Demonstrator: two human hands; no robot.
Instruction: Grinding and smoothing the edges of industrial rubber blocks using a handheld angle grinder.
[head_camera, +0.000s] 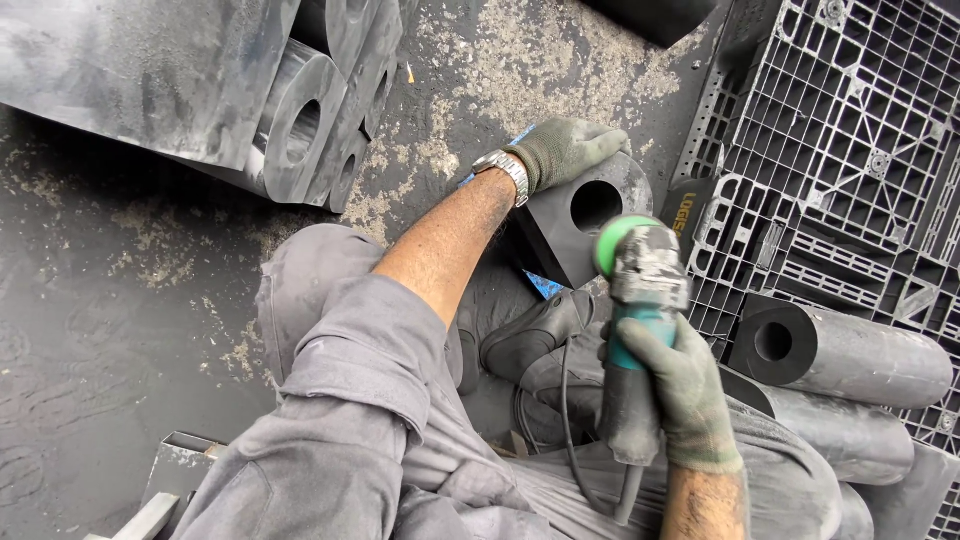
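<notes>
Left hand (572, 150) rests flat atop the black rubber block (578, 222), which stands on the floor (120, 300) with its bore facing the viewer. Right hand (680, 385) wraps the grinder (640, 330) (disc end forward), just right of and nearer than the block.

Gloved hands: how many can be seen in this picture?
2. The left hand rests on the black block with a round hole; the right hand grips the angle grinder below it.

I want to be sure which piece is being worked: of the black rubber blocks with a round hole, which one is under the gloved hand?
The block in front of the knees: the left hand rests on it, and the grinder is beside it. The others lie untouched.
</notes>
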